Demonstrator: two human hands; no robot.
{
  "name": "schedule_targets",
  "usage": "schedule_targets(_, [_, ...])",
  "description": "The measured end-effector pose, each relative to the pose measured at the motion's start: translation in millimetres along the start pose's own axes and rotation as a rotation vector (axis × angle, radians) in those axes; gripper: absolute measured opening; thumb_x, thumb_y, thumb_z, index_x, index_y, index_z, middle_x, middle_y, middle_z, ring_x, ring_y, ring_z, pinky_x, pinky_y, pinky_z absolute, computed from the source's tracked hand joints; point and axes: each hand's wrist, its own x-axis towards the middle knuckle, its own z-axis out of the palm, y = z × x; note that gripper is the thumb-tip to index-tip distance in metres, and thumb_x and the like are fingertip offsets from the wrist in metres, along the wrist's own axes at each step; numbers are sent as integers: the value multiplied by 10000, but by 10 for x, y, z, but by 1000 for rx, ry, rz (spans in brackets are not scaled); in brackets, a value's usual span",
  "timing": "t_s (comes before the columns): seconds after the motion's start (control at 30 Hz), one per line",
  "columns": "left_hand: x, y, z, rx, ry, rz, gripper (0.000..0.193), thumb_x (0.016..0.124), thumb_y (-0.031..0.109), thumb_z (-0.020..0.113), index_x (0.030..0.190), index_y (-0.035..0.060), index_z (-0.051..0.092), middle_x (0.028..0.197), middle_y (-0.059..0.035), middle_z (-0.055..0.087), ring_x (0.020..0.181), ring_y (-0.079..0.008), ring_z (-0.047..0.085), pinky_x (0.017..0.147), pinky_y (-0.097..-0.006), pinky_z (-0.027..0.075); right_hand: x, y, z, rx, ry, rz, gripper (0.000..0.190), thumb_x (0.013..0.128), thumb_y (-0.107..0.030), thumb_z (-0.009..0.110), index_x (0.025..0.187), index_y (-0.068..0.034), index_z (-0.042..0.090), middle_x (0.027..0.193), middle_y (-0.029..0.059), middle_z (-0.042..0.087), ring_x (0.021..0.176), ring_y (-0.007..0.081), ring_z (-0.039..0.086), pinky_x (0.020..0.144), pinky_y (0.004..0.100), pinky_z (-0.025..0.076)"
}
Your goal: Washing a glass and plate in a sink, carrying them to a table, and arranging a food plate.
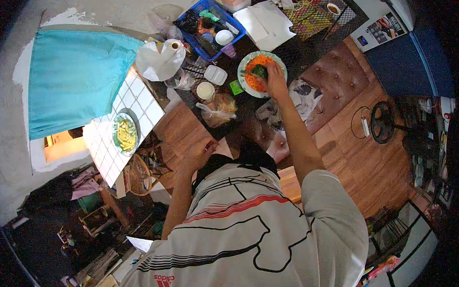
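Observation:
My right hand [274, 81] reaches over a patterned plate [241, 70] and touches a dark green item [260, 71], perhaps a vegetable, on a bed of shredded orange food [253, 83], which looks like carrot. Whether the fingers grip it cannot be told. Low by my waist is my left hand [205, 152], its fingers curled; a small dark thing may be in them, too blurred to name. Between the hands lie a tied clear plastic bag of food [219, 109], a round tub with a pale top [205, 90] and a small green packet [236, 87].
A blue plastic basket [239, 24] of mixed items stands behind the plate, beside a white foam container [216, 75] and white paper [266, 25]. To the left, a plate of yellow food pieces [126, 135] rests on a tiled counter [104, 139]. A brown tufted seat [336, 77] is at right.

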Motion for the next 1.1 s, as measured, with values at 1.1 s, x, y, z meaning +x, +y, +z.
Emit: schedule_targets(1.1, [-263, -460, 2, 43, -47, 50, 237, 950, 240, 533, 1073, 63, 631, 948, -148, 665, 828, -294, 634, 741, -378, 490, -1053, 20, 46, 848, 171, 759, 344, 943, -140, 591, 1206, 69, 518, 1188, 183, 629, 1083, 274, 604, 925, 363, 460])
